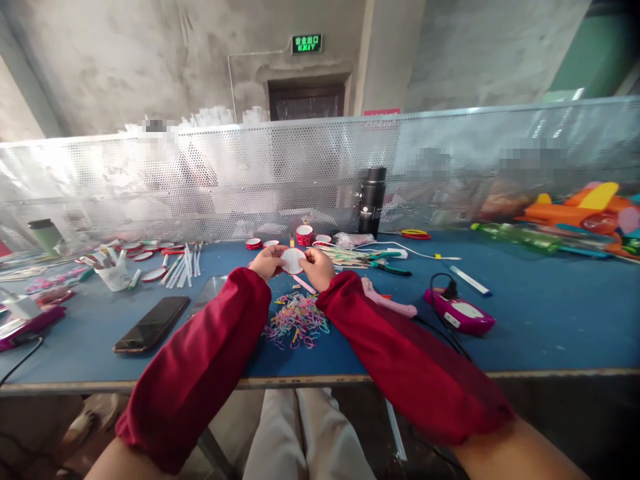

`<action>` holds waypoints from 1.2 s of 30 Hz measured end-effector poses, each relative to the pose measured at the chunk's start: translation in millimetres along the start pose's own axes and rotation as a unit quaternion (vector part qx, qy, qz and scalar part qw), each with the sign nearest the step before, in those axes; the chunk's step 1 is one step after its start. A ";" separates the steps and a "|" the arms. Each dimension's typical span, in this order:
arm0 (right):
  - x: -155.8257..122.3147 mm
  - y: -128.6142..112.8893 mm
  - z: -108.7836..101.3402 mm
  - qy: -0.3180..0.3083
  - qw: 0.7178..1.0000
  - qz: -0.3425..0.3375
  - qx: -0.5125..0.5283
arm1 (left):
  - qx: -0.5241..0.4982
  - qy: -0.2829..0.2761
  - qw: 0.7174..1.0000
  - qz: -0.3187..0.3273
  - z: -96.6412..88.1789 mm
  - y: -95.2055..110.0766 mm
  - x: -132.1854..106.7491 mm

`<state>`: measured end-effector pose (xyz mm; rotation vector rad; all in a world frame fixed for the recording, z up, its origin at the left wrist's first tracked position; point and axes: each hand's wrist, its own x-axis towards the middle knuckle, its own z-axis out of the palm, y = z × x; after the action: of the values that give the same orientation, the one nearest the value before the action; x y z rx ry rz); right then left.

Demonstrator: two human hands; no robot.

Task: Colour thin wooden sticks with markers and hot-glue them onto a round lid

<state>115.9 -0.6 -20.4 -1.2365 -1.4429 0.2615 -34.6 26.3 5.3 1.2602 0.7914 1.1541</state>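
Note:
Both my hands meet over the middle of the blue table [525,320], in red sleeves. My left hand [267,261] and my right hand [319,267] each pinch an edge of a small white round disc [293,261] held between them, fingers closed on it. A thin pink stick [304,285] pokes out below the disc. Just in front of my hands lies a heap of small coloured rubber bands [296,319]. Behind the disc stand a red-and-white tape roll [305,235] and several red-rimmed round lids [254,243].
A black phone [151,324] lies at the left, near a white cup of sticks [115,275]. A pink glue gun [459,312] with a cable and pliers [390,268] lie at the right. A black flask [373,201] stands against the perforated metal screen [200,173].

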 end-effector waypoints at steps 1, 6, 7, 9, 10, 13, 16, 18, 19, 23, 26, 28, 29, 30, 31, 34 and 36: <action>0.1 0.3 0.4 0.001 1.000 0.001 0.002 | 0.003 -0.003 1.000 0.003 -0.3 -0.5 0.6; 0.1 -0.2 0.5 -0.001 1.000 0.001 0.007 | 0.001 -0.008 1.000 0.007 -1.0 -1.1 1.5; -0.2 -0.6 0.3 -0.002 1.000 0.000 0.007 | -0.005 -0.011 1.000 0.008 -0.7 -1.2 1.3; -1.1 -1.8 0.1 -0.004 1.000 -0.002 0.006 | -0.010 -0.018 1.000 0.012 0.1 -2.0 1.2; -1.6 -2.4 0.1 -0.005 1.000 -0.004 0.006 | -0.008 -0.018 1.000 0.016 0.6 -2.8 1.5; -3.6 -3.7 0.9 -0.009 1.000 -0.014 0.001 | 0.011 -0.007 0.999 0.037 1.7 -6.6 4.1; -5.2 -3.9 1.8 -0.009 0.999 -0.030 -0.014 | 0.041 0.005 0.998 0.050 1.6 -10.3 7.6; -5.6 -3.2 2.3 -0.013 0.999 -0.034 -0.020 | 0.057 0.014 0.997 0.055 1.0 -12.0 9.4; -5.6 -2.8 2.6 -0.017 0.999 -0.034 -0.019 | 0.062 0.020 0.996 0.057 0.5 -12.4 10.0; -5.3 -1.4 3.6 -0.027 0.999 -0.032 -0.009 | 0.070 0.030 0.996 0.053 -1.7 -12.8 10.9; -4.6 -1.7 3.9 -0.038 0.999 -0.024 0.023 | 0.066 0.036 0.996 0.039 -3.1 -11.9 11.4; -3.1 -2.0 3.3 -0.035 0.998 -0.018 0.055 | 0.060 0.044 0.997 0.035 -3.9 -10.8 11.8; -2.0 -1.8 2.7 -0.028 0.997 -0.014 0.071 | 0.055 0.048 0.997 0.035 -4.3 -10.3 12.1; -0.7 -1.2 1.9 -0.018 0.996 -0.011 0.083 | 0.049 0.051 0.997 0.035 -4.7 -9.9 12.4; 0.8 -0.3 1.1 -0.008 0.996 -0.009 0.091 | 0.043 0.054 0.997 0.035 -5.2 -9.6 12.7; 4.7 4.0 -1.4 0.015 0.996 -0.008 0.087 | 0.024 0.055 0.998 0.033 -7.2 -10.4 14.1; 5.4 6.3 -2.3 0.024 0.997 -0.010 0.067 | 0.023 0.054 0.998 0.031 -8.9 -12.3 15.4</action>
<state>122.3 5.1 -21.1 -1.1121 -1.3729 0.3085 -36.1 44.6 -6.2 1.2770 0.8689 1.2686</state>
